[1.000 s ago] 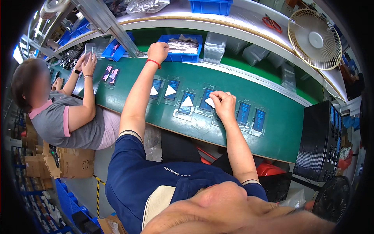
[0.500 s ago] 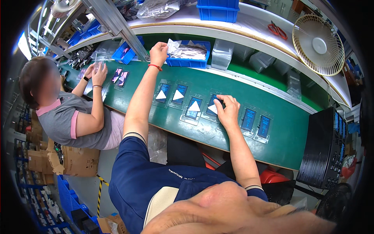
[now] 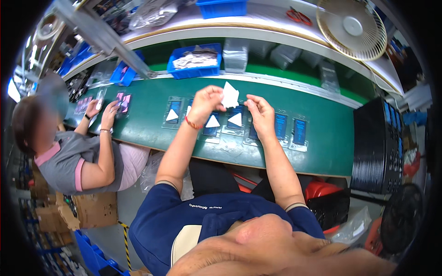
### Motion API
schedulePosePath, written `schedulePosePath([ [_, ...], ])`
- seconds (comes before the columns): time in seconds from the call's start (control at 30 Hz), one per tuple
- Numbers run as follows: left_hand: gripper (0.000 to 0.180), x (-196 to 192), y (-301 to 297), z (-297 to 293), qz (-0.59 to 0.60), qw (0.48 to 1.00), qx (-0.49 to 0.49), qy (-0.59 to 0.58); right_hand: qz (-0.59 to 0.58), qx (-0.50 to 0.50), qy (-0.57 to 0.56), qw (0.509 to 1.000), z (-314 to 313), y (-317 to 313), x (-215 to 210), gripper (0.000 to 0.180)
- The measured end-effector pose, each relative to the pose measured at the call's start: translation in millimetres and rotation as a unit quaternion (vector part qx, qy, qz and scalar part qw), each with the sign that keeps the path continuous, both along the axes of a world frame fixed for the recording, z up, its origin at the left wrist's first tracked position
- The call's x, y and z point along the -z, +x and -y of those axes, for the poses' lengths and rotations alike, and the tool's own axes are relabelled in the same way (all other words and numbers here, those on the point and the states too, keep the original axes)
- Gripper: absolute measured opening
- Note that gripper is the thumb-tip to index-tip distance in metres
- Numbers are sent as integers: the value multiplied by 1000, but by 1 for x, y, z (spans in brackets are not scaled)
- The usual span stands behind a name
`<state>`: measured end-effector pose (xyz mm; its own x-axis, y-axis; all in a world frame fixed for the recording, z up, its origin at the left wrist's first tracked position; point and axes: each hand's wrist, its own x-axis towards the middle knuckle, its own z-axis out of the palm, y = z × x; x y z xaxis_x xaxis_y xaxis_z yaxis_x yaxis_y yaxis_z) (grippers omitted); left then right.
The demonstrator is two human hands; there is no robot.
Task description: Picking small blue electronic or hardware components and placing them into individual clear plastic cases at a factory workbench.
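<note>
My left hand (image 3: 208, 103) is raised over the green table, its fingers closed on a small bunch of white triangular paper pieces (image 3: 230, 95). Just right of the bunch is my right hand (image 3: 261, 116), thumb and forefinger slightly apart with nothing visible between them. Below both hands runs a row of flat dark-blue rectangular pieces (image 3: 299, 132) in clear plastic trays (image 3: 298, 147). White triangles (image 3: 172, 115) lie on several pieces toward the left. My left hand partly hides one piece, and my right hand covers part of another.
Behind the row stands a blue bin (image 3: 197, 71) of paper pieces, beside stacked clear trays (image 3: 235, 56). A shelf above carries red-handled scissors (image 3: 299, 17) and a fan (image 3: 352, 26). A black rack (image 3: 372, 145) stands right. At left, a co-worker (image 3: 87, 161) handles small items.
My left hand has come from the blue bin to above the row, bringing white triangles. My right hand has lifted off a blue piece, leaving a triangle there. The view has shifted.
</note>
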<state>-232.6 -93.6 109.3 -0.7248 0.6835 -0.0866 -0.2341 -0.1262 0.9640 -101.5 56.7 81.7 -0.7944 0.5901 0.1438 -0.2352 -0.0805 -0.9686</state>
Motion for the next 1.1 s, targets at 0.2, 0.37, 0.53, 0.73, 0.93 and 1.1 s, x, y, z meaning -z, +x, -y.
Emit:
schedulePosePath([
  [0.2,16,10,60,-21,3,997,72,-30,34,-45,-30,998,-15,32,-6,16],
  [0.37,23,20,62,-23,-37,996,61,-51,86,43,59,994,-27,50,0,11],
  [0.53,23,19,58,-19,-39,998,32,-39,155,69,207,963,-27,55,3,10],
  [0.73,23,17,61,-19,-34,998,34,-39,73,210,135,965,-40,61,5,7],
  [0.93,22,17,68,-21,-28,998,59,-24,234,256,546,763,-46,104,-7,15],
  [1.1,23,18,92,-39,-33,991,133,-2,111,127,289,942,-24,89,-14,17],
])
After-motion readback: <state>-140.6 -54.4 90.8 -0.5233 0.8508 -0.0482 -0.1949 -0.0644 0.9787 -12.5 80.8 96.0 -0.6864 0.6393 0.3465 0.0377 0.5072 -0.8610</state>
